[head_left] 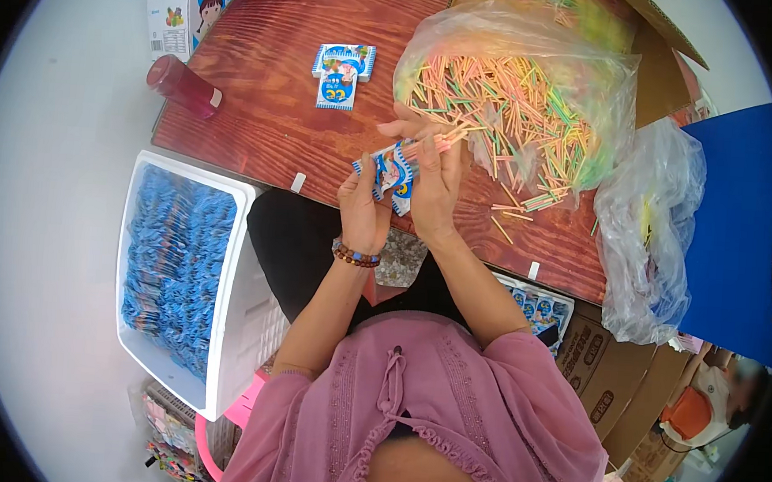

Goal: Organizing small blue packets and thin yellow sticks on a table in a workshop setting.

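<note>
Near the table's front edge, my left hand [362, 202] is closed on small blue-and-white packets [397, 176]. Beside it, my right hand [438, 187] pinches a small bunch of thin pink and yellow sticks [448, 139], whose lower ends are at the top of the packets. Whether they reach inside one I cannot tell. A clear plastic bag [522, 42] lies open to the right, full of loose pink, yellow and green sticks [501, 89]. Several sticks [513, 213] have spilled onto the table near it. Farther up lie more blue-and-white packets [338, 77], partly stacked.
On the left stands a white bin [234, 302] packed with blue packets [177, 264]. A reddish bottle [183, 85] and printed boxes [168, 11] are at the table's left edge. Right are a crumpled plastic bag [652, 231], a blue panel [736, 227] and cardboard boxes [608, 374].
</note>
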A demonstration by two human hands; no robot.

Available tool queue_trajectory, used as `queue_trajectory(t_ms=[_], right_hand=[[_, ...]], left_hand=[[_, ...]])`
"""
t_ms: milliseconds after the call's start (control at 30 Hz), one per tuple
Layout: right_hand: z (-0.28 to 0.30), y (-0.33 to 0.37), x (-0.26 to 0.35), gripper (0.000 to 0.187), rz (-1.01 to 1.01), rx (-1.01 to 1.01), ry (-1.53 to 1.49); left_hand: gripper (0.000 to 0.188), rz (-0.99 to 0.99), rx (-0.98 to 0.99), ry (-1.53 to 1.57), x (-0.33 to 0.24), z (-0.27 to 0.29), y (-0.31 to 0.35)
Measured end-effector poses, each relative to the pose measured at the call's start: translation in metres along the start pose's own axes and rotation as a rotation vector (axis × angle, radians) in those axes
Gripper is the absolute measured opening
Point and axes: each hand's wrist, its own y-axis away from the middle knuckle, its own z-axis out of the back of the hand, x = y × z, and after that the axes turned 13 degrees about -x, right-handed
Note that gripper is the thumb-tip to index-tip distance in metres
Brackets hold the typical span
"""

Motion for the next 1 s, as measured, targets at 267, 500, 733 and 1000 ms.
queue_trajectory(t_ms=[267, 500, 733, 1000], right_hand=[[0.006, 0.0, -0.009, 0.023, -0.102, 0.078, -0.019], [0.007, -0.014, -0.001, 0.025, -0.107, 0.013, -0.144], [0.004, -0.018, 0.007, 0.034, -0.019, 0.095, -0.084], [0.019, -0.007, -0.012, 0.041, 0.015, 0.232, 0.184]], left_hand=[[0.024, 0.021, 0.006, 0.111, 0.004, 0.004, -0.004], [0.023, 0.04, -0.008, 0.106, 0.007, 0.01, -0.01], [0.024, 0.052, -0.023, 0.086, 0.011, 0.018, -0.013], [0.026, 0.105, 0.012, 0.091, 0.011, 0.014, -0.013]])
